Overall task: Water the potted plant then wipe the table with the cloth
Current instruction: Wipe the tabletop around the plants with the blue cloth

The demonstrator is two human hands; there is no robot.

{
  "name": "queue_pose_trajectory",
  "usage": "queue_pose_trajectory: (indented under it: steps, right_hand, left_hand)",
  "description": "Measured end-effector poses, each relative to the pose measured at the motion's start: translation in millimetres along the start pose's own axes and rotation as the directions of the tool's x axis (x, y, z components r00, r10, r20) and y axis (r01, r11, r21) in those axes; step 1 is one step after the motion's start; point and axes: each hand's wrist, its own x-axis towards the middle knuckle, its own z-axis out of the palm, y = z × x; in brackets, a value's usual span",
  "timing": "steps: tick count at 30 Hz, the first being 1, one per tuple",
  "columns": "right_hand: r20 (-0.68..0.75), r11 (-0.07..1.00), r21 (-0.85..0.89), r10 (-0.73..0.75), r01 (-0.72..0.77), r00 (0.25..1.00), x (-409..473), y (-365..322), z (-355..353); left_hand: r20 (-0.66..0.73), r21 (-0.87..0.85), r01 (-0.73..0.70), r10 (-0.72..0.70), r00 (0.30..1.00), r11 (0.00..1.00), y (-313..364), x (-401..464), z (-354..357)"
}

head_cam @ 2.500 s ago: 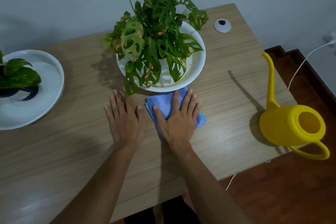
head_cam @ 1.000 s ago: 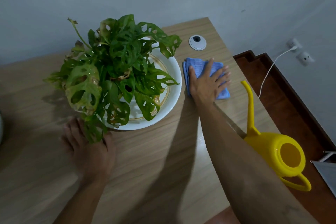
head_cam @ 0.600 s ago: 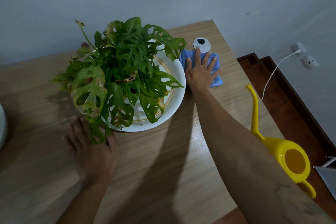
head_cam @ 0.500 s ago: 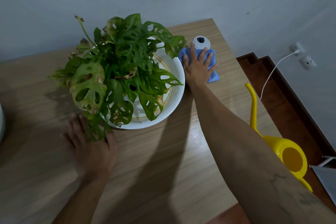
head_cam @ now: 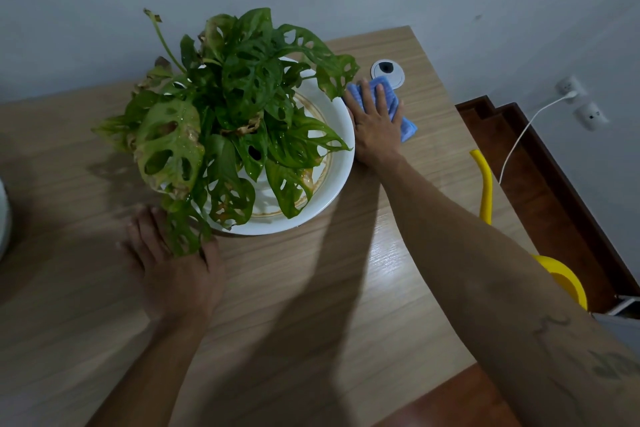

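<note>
Flat-palm grip: right hand (head_cam: 375, 121) pressed open on the folded blue ribbed cloth (head_cam: 391, 104), fingers spread, nothing clenched. Cloth lies at the counter's far right corner, between the white saucer rim (head_cam: 346, 163) and a round white cable grommet (head_cam: 387, 73). Left hand (head_cam: 175, 270) lies open, palm down on the wood-grain counter (head_cam: 301, 305), partly under drooping leaves of the holey-leaved green potted plant (head_cam: 228, 107). Judged: wiping stage. Keep even downward pressure, sweep close along the saucer without nudging it, and clear the grommet. Yellow plastic watering can (head_cam: 561, 277) sits at the right edge, partly hidden by the forearm. Grey wall behind; dark steps, socket and white cable at right.
</note>
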Motion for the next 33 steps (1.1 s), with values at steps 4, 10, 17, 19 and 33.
queue_pose_trajectory:
  steps: [4,10,17,19,33]
  right_hand:
    - [-0.011,1.0,-0.002,-0.007,0.007,1.0,-7.1,0.4,2.1]
    - [-0.004,1.0,0.015,0.018,-0.018,1.0,-23.2,-3.0,3.4]
    - [-0.011,0.999,0.015,0.042,-0.042,0.999,-48.0,-8.0,5.8]
    - [-0.012,0.999,0.017,0.051,-0.05,0.999,-55.5,-10.4,7.2]
    - [-0.088,0.987,0.095,0.142,-0.133,0.986,-117.2,-27.1,18.1]
  left_hand:
    - [-0.002,-0.017,0.005,-0.005,1.0,1.0,-0.2,0.4,0.9]
    - [-0.01,-0.061,0.006,-0.007,1.0,0.998,0.5,0.0,0.8]
    - [-0.013,-0.082,0.029,-0.03,0.999,0.996,0.5,0.4,2.2]
    - [-0.017,-0.054,0.027,-0.027,0.999,0.998,-0.7,-0.1,2.0]
    - [0.083,0.075,0.033,-0.039,0.996,0.997,-3.2,-2.1,-0.4]
